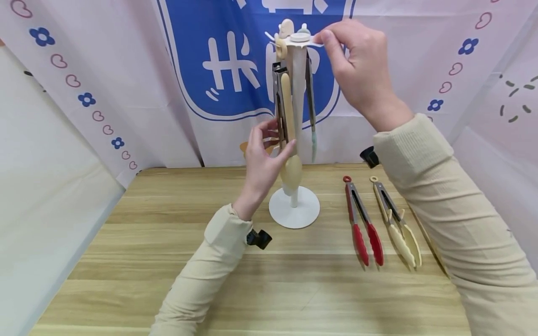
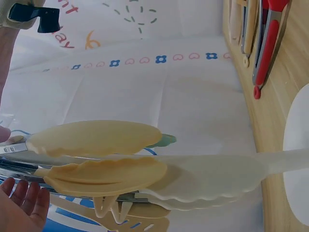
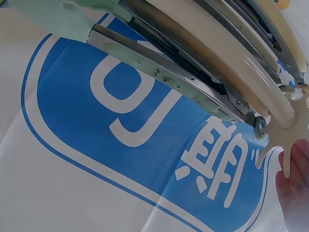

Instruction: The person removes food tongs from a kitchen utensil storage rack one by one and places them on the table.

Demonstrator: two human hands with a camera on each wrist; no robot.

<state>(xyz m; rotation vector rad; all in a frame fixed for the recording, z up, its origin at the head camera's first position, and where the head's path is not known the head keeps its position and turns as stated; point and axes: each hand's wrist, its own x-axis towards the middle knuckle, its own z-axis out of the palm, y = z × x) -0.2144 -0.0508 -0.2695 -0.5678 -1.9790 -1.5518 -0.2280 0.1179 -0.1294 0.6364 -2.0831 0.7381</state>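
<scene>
A white utensil stand (image 1: 299, 88) with a round base stands near the back of the table. My left hand (image 1: 265, 156) holds cream-tipped tongs (image 1: 287, 107) hanging on its near left side, thumb in front and fingers behind. The tongs' two scalloped cream heads (image 2: 96, 137) hang apart in the left wrist view. At the top of the stand, my right hand (image 1: 359, 65) pinches one of the hooks between thumb and forefinger. Green-tipped tongs (image 3: 145, 63) hang from another hook, on the right of the post. A slotted cream turner (image 2: 91, 210) shows behind the left hand's tongs.
Red tongs (image 1: 359, 214) and another pair of cream tongs (image 1: 392, 219) lie side by side on the wooden table (image 1: 168, 261), right of the stand. A printed cloth (image 1: 138, 79) with a blue sign hangs close behind the stand.
</scene>
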